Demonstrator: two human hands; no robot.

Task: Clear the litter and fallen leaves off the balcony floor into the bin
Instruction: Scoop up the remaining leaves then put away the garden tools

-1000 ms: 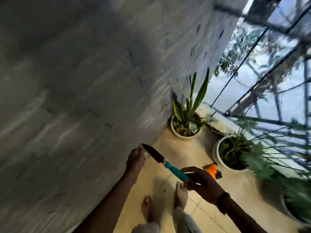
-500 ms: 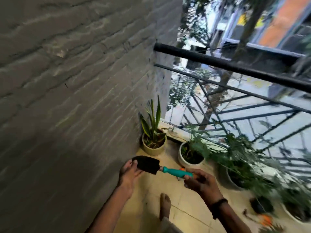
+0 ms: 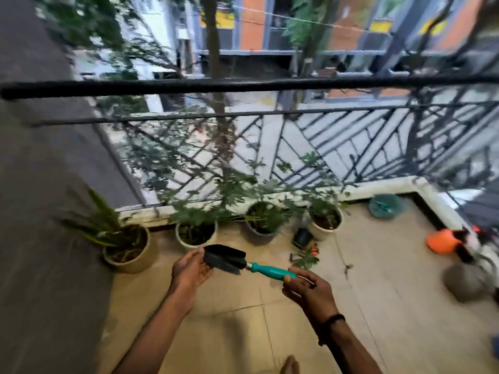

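- Panning off the wall in the last second, I now see the whole balcony floor point(image 3: 378, 306).
- Right hand point(image 3: 310, 292) grips trowel point(image 3: 243, 263) handle; left hand point(image 3: 189, 271), fingers straight, touches its blade.
- Fallen leaves point(image 3: 306, 256) lie beside the pots; bin not identifiable.

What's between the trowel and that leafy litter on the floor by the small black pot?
Nothing visible. The trowel, its handle gripped by the right hand, is held over bare floor tiles, left of the leafy litter.
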